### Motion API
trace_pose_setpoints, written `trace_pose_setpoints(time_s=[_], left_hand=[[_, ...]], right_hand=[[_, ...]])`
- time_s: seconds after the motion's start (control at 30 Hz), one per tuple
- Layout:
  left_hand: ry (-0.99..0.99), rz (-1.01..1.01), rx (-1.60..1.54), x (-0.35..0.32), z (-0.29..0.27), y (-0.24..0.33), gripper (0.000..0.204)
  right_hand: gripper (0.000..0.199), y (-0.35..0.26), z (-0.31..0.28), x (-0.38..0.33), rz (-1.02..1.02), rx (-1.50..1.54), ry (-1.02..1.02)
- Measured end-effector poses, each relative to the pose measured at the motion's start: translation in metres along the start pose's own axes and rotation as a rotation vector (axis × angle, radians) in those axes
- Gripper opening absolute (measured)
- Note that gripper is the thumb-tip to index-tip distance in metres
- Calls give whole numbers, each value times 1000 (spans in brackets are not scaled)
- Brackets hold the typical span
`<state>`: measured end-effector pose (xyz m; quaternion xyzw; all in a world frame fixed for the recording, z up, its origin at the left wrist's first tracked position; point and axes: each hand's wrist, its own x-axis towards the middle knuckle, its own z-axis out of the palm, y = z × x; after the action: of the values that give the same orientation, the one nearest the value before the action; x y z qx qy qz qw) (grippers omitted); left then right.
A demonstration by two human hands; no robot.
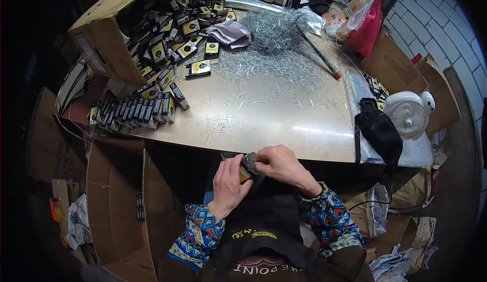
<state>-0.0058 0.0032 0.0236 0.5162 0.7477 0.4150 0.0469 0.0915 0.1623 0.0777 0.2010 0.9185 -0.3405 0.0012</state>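
Just off the near edge of the metal tabletop, my left hand (pixel 229 184) wraps round a small black-and-yellow box (pixel 245 174) with a grey upper end. Fingers bent and drawn together, my right hand (pixel 282 166) meets that upper end; its fingertips hide whatever they pinch. Beyond both hands, thin bent metal wire pieces (pixel 221 124) lie scattered on the tabletop (pixel 304 135). They thicken into a tangled heap (pixel 276 30) at the back. At the left edge stands a row of similar small boxes (pixel 139 113), packed side by side.
A tipped carton (pixel 104 43) spills many small boxes at the back left. A stick with a red end (pixel 319 53) lies beside the wire heap. On the right are a black pouch (pixel 379 132) and a white fan (pixel 407 113). An open carton (pixel 119 206) stands below left.
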Motion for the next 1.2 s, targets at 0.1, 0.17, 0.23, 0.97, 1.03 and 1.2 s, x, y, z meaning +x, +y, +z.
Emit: trace_pose_setpoints(time_s=[0.1, 0.17, 0.23, 0.97, 1.03, 1.2], left_hand=[[37, -83, -90, -2, 7, -4, 73], [42, -103, -123, -1, 2, -3, 77], [46, -117, -160, 0, 0, -4, 81], [74, -259, -208, 5, 6, -5, 70], [59, -181, -166, 4, 6, -9, 71], [19, -64, -125, 2, 4, -9, 73]], right_hand=[[21, -5, -4, 5, -69, 214, 3], [24, -2, -10, 5, -16, 564, -41], [25, -1, -12, 5, -53, 439, 51], [22, 12, 14, 9, -442, 63, 282], [20, 16, 18, 12, -422, 59, 297], [36, 22, 22, 14, -4, 817, 109]])
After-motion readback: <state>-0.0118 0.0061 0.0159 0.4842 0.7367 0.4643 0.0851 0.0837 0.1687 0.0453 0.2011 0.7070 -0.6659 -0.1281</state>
